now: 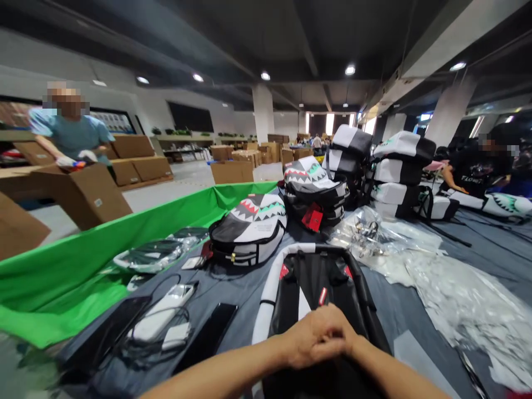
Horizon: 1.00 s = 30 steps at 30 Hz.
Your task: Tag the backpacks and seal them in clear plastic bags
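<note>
A black and white backpack (316, 271) lies in front of me with its strap side up, a red label (323, 296) near its middle. Over it my left hand (305, 341) and my right hand (336, 327) are pressed together, with curled fingers. They overlap, so whatever is between them is hidden. Just beyond lies a backpack with a zigzag shark-teeth print (257, 221). Behind that one, another printed backpack (311, 180) carries a red tag (312, 217).
Stacked backpacks (397, 172) stand at the back right, behind clear plastic bags (469, 293). On the left are a black phone (214, 330), a white power bank (164, 313) with cables, and a green sheet (166, 213). One person (72, 133) is by cartons; another (477, 160) works at right.
</note>
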Each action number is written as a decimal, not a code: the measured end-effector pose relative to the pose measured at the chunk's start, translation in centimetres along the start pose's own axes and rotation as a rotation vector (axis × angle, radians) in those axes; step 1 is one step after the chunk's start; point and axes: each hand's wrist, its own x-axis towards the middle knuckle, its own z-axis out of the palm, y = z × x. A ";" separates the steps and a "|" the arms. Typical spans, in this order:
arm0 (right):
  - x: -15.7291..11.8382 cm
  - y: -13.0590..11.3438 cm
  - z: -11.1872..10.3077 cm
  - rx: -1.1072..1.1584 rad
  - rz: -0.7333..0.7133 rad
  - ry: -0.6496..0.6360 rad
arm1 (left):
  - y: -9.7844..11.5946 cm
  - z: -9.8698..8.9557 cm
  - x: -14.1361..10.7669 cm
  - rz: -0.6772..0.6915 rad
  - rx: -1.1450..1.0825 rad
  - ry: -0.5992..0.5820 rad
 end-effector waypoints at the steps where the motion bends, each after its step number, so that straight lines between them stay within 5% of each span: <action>1: 0.0 -0.2 -0.4 0.008 0.013 -0.033 | 1.7 0.3 -0.8 0.081 -0.014 -0.144; 4: 0.1 0.0 -0.8 0.041 0.071 -0.135 | 3.8 1.3 -1.8 0.096 0.059 -0.285; 9: -0.1 0.9 -0.3 0.046 0.201 -0.169 | 0.6 5.0 -1.8 0.201 0.122 -0.400; 14: -0.1 -0.3 -2.7 0.012 0.304 -0.034 | -0.6 7.0 -2.8 0.090 0.260 -0.422; 16: -0.5 -2.0 -4.3 0.026 0.178 -0.028 | -0.6 7.0 -2.8 0.047 0.326 -0.333; 20: -2.2 -6.4 -6.3 0.090 -0.654 -0.333 | -1.1 6.0 -2.5 -0.052 0.421 -0.155; 22: -3.1 -7.8 -5.9 0.116 -0.869 -0.509 | -1.6 5.5 -2.6 -0.142 0.462 -0.087; 26: -4.4 -7.3 -2.8 0.210 -0.790 -0.519 | -3.0 5.9 -3.4 -0.380 0.554 0.086; 30: -5.0 -5.4 0.4 0.209 -0.705 -0.457 | -4.0 6.7 -3.7 -0.373 0.599 0.150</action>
